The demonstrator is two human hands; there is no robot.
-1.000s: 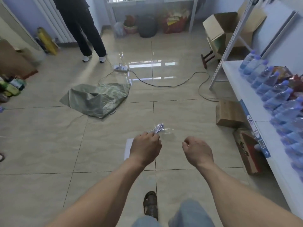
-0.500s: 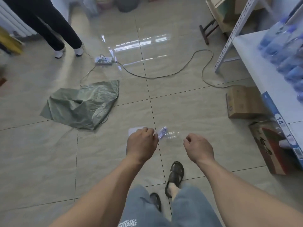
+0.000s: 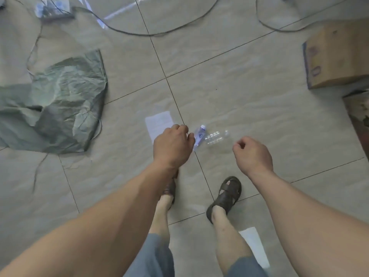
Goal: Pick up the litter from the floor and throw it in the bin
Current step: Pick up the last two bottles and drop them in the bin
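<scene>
A crushed clear plastic bottle (image 3: 213, 136) with a blue label and white cap lies on the tiled floor, just ahead of my feet. A white paper sheet (image 3: 158, 123) lies flat beside it to the left, partly hidden by my left hand (image 3: 172, 145). That hand hovers with fingers curled, holding nothing, its knuckles next to the bottle's cap end. My right hand (image 3: 252, 154) hangs loosely closed and empty, to the right of the bottle. A second white paper (image 3: 253, 244) lies by my right leg. No bin is in view.
A crumpled green sack (image 3: 54, 108) lies flat on the floor to the left. A cardboard box (image 3: 337, 54) sits at the right, with a darker box (image 3: 357, 116) below it. A black cable (image 3: 151, 34) and a power strip (image 3: 54, 11) cross the far floor.
I have stepped forward and my view has tilted down. The bottle and paper are now closer to my feet. Both hands stay curled and empty.
</scene>
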